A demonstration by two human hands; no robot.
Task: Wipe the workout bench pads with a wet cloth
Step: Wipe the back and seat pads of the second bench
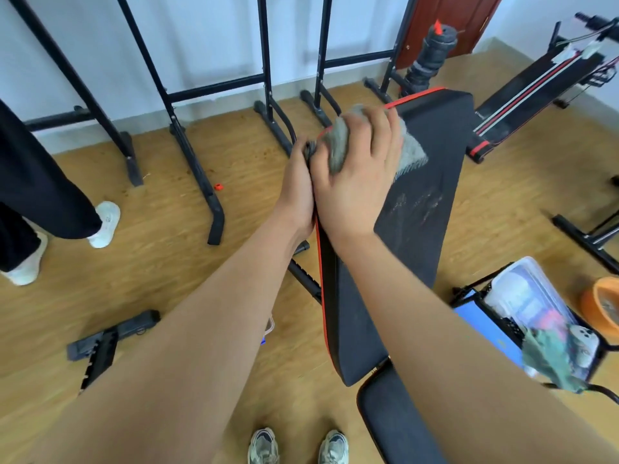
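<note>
The black bench back pad [418, 209] with red piping runs from the lower middle up to the right, tilted. Streaky wet marks show on its middle. A grey cloth [338, 142] lies on the pad's upper left part under my right hand [358, 175], whose fingers spread over it and press it down. My left hand [298, 185] grips the pad's left edge beside the cloth, fingers wrapped under it. The black seat pad [392, 420] sits at the bottom, near my shoes.
Black steel racks [187, 152] stand along the wall. A person's legs and white shoes [104, 222] are at the left. A second bench [536, 92] lies at the far right. A crate [536, 316] with a plastic box and an orange bowl [603, 309] sit at the right.
</note>
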